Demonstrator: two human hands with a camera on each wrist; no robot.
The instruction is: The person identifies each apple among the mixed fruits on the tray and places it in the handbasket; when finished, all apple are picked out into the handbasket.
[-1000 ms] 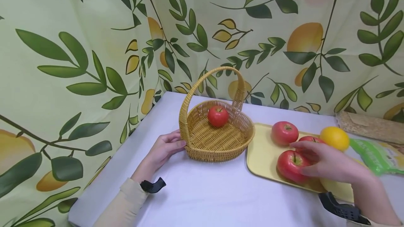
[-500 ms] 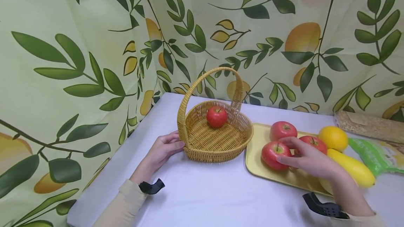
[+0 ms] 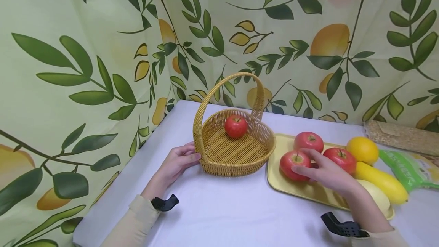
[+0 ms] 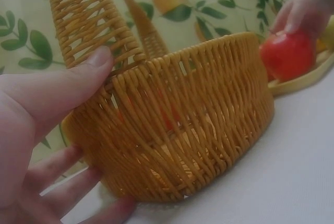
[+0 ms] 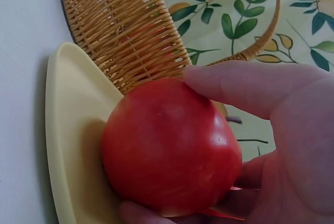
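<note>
Right hand [image 3: 325, 170] grips a red apple [image 3: 287, 161] at the near left part of the yellow tray [image 3: 275, 159], thumb and fingers on opposite sides of it. Left hand [image 3: 175, 162] rests, fingers spread, against the outside of the wicker basket [image 3: 236, 170]. Chief worry, in my judgement: the apple's skin looks smooth and glossy, so a slackened grip could send it rolling onto the tabletop [image 3: 212, 209]. Next, the tall handle [image 3: 197, 132] and raised rim; a low, hasty pass could clip either, and since the left hand does not close round the wicker, a knock might skew the basket. A hard drop could also bruise the second apple [image 3: 236, 126] (it sits inside, towards the back wall). Comparing viewpoints: the head camera shows that inner apple plainly, while the left wrist catches only red through the weave. The left wrist, though, reveals the thumb at the handle's foot and fingers low on the wall. Right wrist adds a fingertip hidden from the head. Whether the gripped apple touches the tray, I cannot tell.
</note>
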